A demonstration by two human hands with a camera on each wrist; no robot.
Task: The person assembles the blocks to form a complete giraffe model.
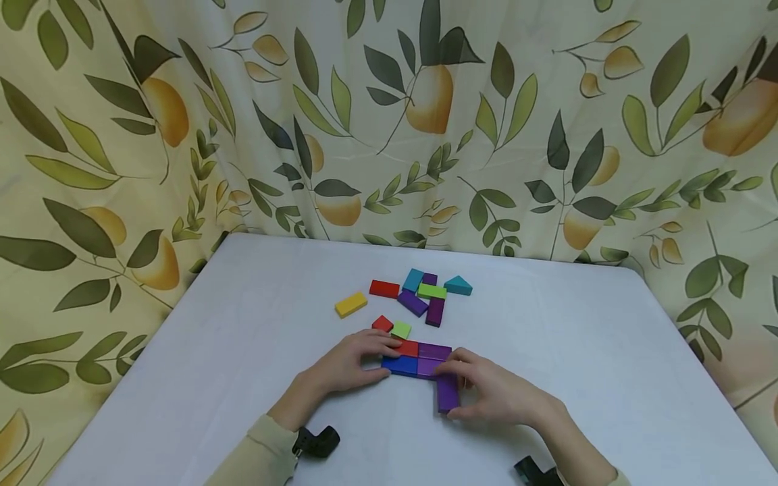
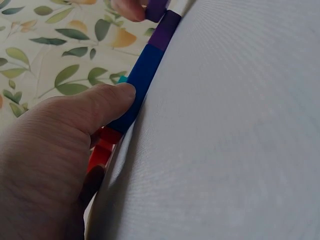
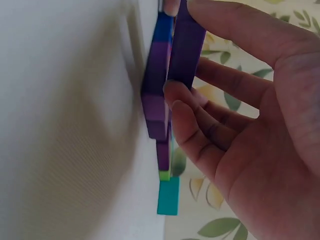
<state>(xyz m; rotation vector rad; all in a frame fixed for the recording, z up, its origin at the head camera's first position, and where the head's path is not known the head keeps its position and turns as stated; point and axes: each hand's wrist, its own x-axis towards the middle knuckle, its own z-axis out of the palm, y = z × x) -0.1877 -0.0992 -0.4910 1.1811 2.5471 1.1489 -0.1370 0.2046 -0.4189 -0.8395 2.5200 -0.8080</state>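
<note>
My right hand [image 1: 495, 391] pinches a long purple block [image 1: 448, 395] by its two ends, thumb at the near one. In the right wrist view that block [image 3: 187, 47] is raised off the white surface, beside the assembled blocks. My left hand [image 1: 346, 361] rests at the left end of this group, its thumb against a blue block [image 1: 399, 366] and its fingertips on a red block [image 1: 410, 348]. Two purple blocks, a far one [image 1: 434, 352] and a near one [image 1: 428, 366], adjoin these on the right. The left fingers are partly hidden in the left wrist view.
Behind the group lie a small red block [image 1: 382, 323] and a light green block [image 1: 400, 329]. Farther back are a yellow block [image 1: 350, 305], a red block [image 1: 385, 289], a teal triangle [image 1: 458, 285] and a cluster of several blocks. A patterned curtain [image 1: 389, 155] hangs beyond the table [image 1: 273, 283].
</note>
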